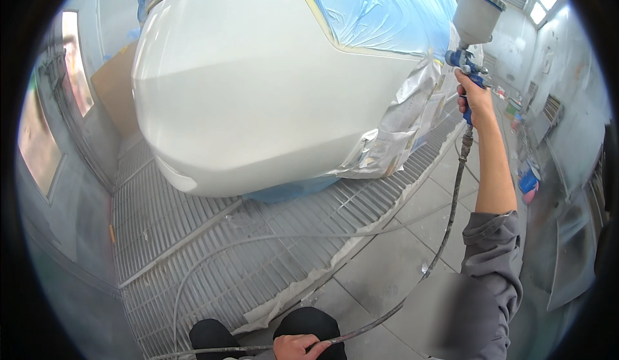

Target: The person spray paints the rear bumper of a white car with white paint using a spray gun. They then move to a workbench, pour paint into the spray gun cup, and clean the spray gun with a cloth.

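Note:
Raised at the upper right, my right hand (474,99) is closed around the blue handle of a paint spray gun (465,60). A white paint cup (477,16) with a blue-rimmed lid sits on top of the gun. From the handle's base a dark air hose (449,228) hangs and curves down to the lower edge. There my left hand (299,347) grips the hose in front of my knees. Ahead stands a white car bumper (271,89), glossy, to the left of the gun. Blue masking film (380,12) covers the body above it, with yellow tape along the edge.
Masking paper (409,115) wraps the car's right side. A slatted metal floor grate (213,250) runs beneath the bumper, beside grey floor tiles (380,263). The hose loops across the grate. Along the right wall stand a blue can (529,178) and loose panels (574,257). Brown board (116,86) leans at left.

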A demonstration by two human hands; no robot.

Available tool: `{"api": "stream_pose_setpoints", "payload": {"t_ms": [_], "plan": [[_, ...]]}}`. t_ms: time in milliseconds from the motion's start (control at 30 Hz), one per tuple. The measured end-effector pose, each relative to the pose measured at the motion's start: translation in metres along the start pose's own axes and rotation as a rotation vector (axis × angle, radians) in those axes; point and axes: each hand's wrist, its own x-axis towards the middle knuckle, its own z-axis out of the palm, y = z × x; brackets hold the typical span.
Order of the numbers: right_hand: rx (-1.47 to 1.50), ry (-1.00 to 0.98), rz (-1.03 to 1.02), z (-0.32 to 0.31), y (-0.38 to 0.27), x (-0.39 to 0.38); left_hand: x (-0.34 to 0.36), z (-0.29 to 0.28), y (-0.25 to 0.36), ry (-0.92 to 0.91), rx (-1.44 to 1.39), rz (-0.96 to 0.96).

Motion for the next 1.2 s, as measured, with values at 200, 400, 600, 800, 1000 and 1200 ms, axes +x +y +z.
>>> {"api": "stream_pose_setpoints", "payload": {"t_ms": [200, 400, 600, 800, 1000, 1200], "plan": [[-0.095, 0.204, -0.139, -0.007, 0.035, 0.021, 0.006, 0.002, -0.003, 0.052, 0.038, 0.02], [-0.075, 0.132, -0.102, 0.01, 0.05, -0.036, -0.004, -0.008, 0.007, 0.062, 0.016, 0.043], [0.088, -0.042, -0.037, 0.031, 0.015, -0.107, -0.025, -0.022, -0.004, 0.056, 0.004, 0.129], [0.127, -0.106, -0.077, 0.051, -0.024, -0.174, -0.062, -0.029, -0.029, 0.142, 0.049, 0.289], [0.111, -0.128, -0.066, 0.079, -0.063, -0.242, -0.095, -0.061, -0.05, 0.106, -0.01, 0.466], [0.103, -0.185, -0.094, 0.123, -0.101, -0.313, -0.115, -0.099, -0.075, -0.125, -0.046, 0.489]]}}
